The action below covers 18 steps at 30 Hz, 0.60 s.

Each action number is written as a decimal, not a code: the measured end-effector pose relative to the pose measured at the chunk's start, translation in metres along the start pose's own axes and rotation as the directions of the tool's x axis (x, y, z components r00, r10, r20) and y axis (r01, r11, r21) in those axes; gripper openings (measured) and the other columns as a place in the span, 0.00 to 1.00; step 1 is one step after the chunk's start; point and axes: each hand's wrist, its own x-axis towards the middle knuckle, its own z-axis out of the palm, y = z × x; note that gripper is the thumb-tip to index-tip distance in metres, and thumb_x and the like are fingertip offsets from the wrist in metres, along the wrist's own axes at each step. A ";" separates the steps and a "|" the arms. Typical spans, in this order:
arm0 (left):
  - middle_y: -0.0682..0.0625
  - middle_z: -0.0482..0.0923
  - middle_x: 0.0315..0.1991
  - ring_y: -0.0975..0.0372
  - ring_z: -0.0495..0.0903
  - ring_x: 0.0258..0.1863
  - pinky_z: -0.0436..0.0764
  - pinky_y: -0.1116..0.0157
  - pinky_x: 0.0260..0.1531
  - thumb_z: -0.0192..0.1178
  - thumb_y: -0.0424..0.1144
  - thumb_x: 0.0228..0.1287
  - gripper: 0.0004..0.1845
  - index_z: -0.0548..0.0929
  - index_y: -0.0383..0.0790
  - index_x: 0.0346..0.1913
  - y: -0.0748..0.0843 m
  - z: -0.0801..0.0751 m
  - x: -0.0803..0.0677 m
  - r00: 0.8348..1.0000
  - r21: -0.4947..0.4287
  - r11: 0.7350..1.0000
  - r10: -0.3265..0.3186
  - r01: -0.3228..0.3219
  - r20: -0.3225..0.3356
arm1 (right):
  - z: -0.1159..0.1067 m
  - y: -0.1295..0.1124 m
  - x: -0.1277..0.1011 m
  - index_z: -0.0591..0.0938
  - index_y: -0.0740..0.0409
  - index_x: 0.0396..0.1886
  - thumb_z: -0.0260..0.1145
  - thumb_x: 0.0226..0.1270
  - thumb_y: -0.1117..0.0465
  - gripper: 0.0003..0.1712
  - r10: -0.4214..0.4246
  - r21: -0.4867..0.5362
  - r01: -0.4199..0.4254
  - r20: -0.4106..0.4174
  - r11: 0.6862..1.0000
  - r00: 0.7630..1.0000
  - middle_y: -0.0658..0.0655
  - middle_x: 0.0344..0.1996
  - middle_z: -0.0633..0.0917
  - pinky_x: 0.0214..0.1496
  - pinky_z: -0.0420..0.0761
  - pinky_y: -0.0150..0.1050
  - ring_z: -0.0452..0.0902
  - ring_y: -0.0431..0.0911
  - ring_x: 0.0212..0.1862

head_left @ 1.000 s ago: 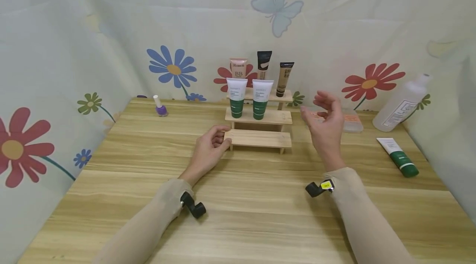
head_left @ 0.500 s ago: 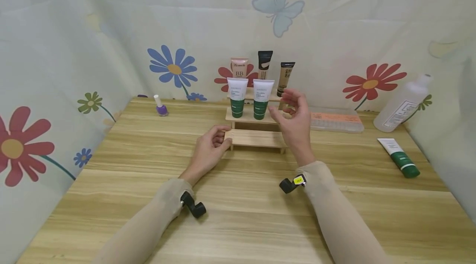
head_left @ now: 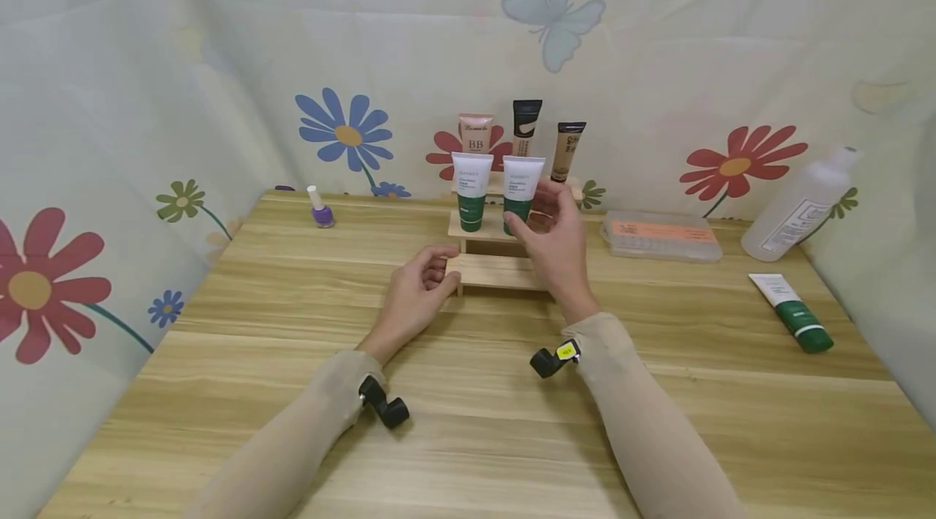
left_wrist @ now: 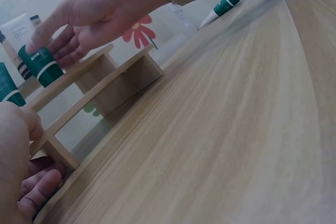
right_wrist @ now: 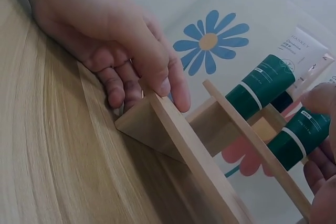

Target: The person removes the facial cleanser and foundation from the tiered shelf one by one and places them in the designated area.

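While the left hand holds the left end of the wooden step shelf with its thumb on top of the lowest step and its fingers curled at the side, the right hand reaches for the right green and white tube. That hand has its fingers bent loosely around the tube's green bottom part. In the left wrist view the fingertips seem to touch the tube, but I cannot tell if they pinch it yet. This tube stands on its cap on the middle step, just beside another tube that looks the same. It is white on top with small writing, dark green below, and has a thin white ring near the cap. I think it is light and a bit soft, so a hard squeeze would dent it. It also looks smooth, so it may slip. It stands on a small cap, so a bump could tip it over or knock its twin. A good place to hold it looks like the green lower part, just above the cap, with the thumb on one side and fingers on the other. Three more tubes stand on the top step behind.
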 end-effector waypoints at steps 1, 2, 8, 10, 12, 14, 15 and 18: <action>0.47 0.86 0.52 0.57 0.87 0.49 0.87 0.64 0.48 0.69 0.39 0.79 0.17 0.86 0.48 0.66 0.000 0.000 0.000 1.000 0.000 1.000 0.000 0.000 0.000 | 0.000 0.000 0.000 0.76 0.62 0.72 0.81 0.71 0.66 0.35 0.001 -0.010 -0.001 0.000 1.000 1.000 0.63 0.63 0.83 0.70 0.82 0.54 0.82 0.54 0.63; 0.46 0.86 0.52 0.57 0.87 0.49 0.87 0.64 0.48 0.69 0.39 0.79 0.17 0.86 0.48 0.66 0.000 0.000 0.000 1.000 0.000 1.000 0.001 -0.001 -0.001 | 0.000 0.001 0.000 0.76 0.62 0.72 0.81 0.71 0.66 0.34 0.003 -0.021 -0.003 -0.001 1.000 1.000 0.63 0.63 0.84 0.69 0.83 0.54 0.82 0.54 0.63; 0.46 0.86 0.51 0.57 0.87 0.48 0.87 0.64 0.48 0.69 0.39 0.79 0.17 0.86 0.48 0.66 -0.001 0.001 0.001 1.000 0.005 1.000 0.001 -0.001 0.000 | -0.001 0.002 0.000 0.77 0.61 0.70 0.78 0.74 0.67 0.30 0.011 -0.038 -0.010 0.014 0.999 1.000 0.63 0.61 0.85 0.68 0.84 0.52 0.84 0.53 0.61; 0.46 0.86 0.51 0.57 0.87 0.48 0.87 0.64 0.48 0.68 0.39 0.79 0.17 0.86 0.48 0.67 -0.002 0.001 0.001 1.000 0.004 1.000 0.004 -0.004 0.000 | -0.001 0.003 0.000 0.77 0.61 0.70 0.77 0.74 0.68 0.29 0.011 -0.034 -0.010 0.019 0.999 1.000 0.63 0.61 0.84 0.69 0.85 0.51 0.84 0.53 0.61; 0.46 0.86 0.51 0.57 0.87 0.48 0.87 0.65 0.48 0.69 0.39 0.79 0.17 0.86 0.48 0.67 -0.002 0.001 0.001 1.000 0.001 1.000 0.007 -0.007 0.001 | -0.002 0.003 0.000 0.77 0.61 0.70 0.77 0.74 0.68 0.29 0.010 -0.035 -0.010 0.022 0.999 1.000 0.63 0.61 0.84 0.69 0.85 0.51 0.84 0.53 0.61; 0.46 0.86 0.51 0.57 0.87 0.48 0.87 0.65 0.48 0.69 0.38 0.79 0.17 0.86 0.48 0.67 -0.001 0.000 0.001 1.000 0.000 1.000 0.009 -0.009 0.002 | -0.002 0.003 0.000 0.77 0.61 0.70 0.77 0.74 0.68 0.29 0.011 -0.037 -0.010 0.023 0.999 1.000 0.63 0.61 0.84 0.69 0.85 0.51 0.85 0.54 0.62; 0.46 0.86 0.51 0.57 0.87 0.48 0.87 0.66 0.48 0.69 0.38 0.79 0.17 0.86 0.48 0.67 -0.001 0.000 0.001 1.000 0.000 1.000 0.009 -0.009 0.003 | -0.002 0.003 0.000 0.76 0.61 0.70 0.77 0.74 0.68 0.29 0.011 -0.039 -0.010 0.023 0.999 1.000 0.63 0.61 0.84 0.69 0.85 0.51 0.85 0.54 0.62; 0.46 0.86 0.51 0.57 0.87 0.48 0.87 0.66 0.48 0.69 0.38 0.79 0.17 0.86 0.48 0.66 0.000 0.000 0.000 1.000 -0.001 1.000 0.005 -0.005 0.005 | -0.003 0.003 0.000 0.77 0.60 0.70 0.77 0.74 0.68 0.29 0.009 -0.049 -0.008 0.019 0.999 1.000 0.63 0.61 0.84 0.68 0.85 0.51 0.85 0.54 0.62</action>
